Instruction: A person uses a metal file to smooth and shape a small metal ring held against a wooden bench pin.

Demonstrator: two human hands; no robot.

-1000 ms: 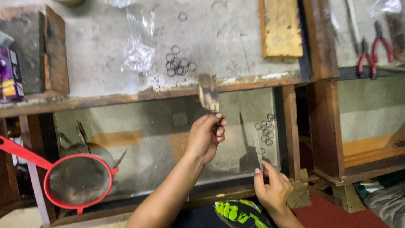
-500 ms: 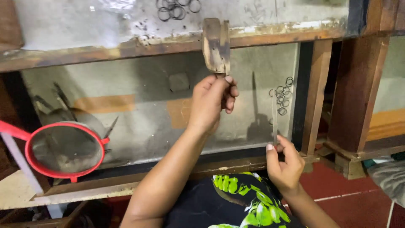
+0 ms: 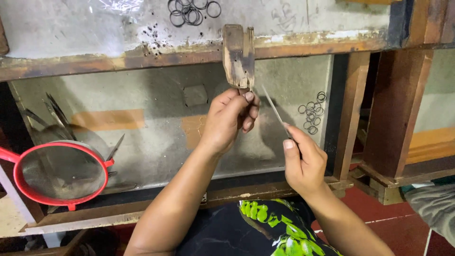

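Pinching a small piece at the wooden peg (image 3: 238,54), left hand (image 3: 231,121) closed; right hand (image 3: 303,163) grips a thin file (image 3: 273,108) near rings (image 3: 312,112) in the drawer (image 3: 156,102).

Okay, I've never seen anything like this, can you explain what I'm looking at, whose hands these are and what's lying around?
This is one view from a camera worn on a person's head, looking down at their own bare hands. The left hand pinches something small just under a worn wooden peg fixed to the bench edge. The right hand holds a thin metal blade or file. Small metal rings lie on the bench top and on the tray below. A red-rimmed sieve sits at the left.
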